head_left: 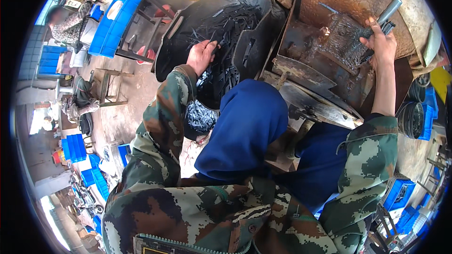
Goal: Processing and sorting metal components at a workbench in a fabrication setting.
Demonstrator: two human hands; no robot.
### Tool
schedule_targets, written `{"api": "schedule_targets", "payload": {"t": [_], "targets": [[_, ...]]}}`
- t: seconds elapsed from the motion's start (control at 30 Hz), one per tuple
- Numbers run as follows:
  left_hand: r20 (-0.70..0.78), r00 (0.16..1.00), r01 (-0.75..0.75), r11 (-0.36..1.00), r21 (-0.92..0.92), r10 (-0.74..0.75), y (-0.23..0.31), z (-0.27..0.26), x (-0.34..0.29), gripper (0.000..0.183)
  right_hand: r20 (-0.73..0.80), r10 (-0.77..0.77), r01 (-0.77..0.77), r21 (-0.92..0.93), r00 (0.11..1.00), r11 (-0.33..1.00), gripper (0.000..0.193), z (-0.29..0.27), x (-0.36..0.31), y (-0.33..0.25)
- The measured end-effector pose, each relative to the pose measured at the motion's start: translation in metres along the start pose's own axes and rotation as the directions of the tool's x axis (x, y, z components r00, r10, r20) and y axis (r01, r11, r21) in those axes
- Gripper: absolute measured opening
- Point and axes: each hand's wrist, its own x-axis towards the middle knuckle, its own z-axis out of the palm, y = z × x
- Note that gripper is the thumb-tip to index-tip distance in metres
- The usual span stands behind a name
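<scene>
My left hand [202,57] is closed over a black tub [172,49] heaped with thin dark metal strips [230,73]. Between its thumb and fingers is a small dark piece, probably one such strip. At the right, my right hand [383,44] is wrapped round a tool with a grey cylindrical handle [391,9]; its working end is hidden. Dark strip-like ends stick out beside that hand, and I cannot tell whether they belong to the tool. Just left of the hand lies a wet, brown, rough-surfaced block [346,42] in a grimy metal tray [301,68].
Shiny metal strips [201,115] lie in a container below the tub, near my knee. Blue bins [113,26] and a wooden stool [110,87] stand at the left, with another person [70,23] beyond. Round dark tins [410,118] stand at the right.
</scene>
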Motion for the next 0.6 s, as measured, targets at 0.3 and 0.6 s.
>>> {"api": "schedule_targets", "payload": {"t": [0.3, 0.6], "targets": [[0.05, 0.999, -0.002, 0.999, 0.047, -0.001, 0.004, -0.01, -0.008, 0.019, -0.004, 0.01, -0.01, 0.018, 1.0, 1.0, 0.021, 0.002, 0.002, 0.0], [-0.091, 0.993, 0.067, 0.993, -0.098, -0.076, -0.002, -0.012, -0.017, 0.015, -0.006, 0.009, -0.009, 0.019, 1.0, 1.0, 0.024, -0.001, 0.005, 0.004]]}}
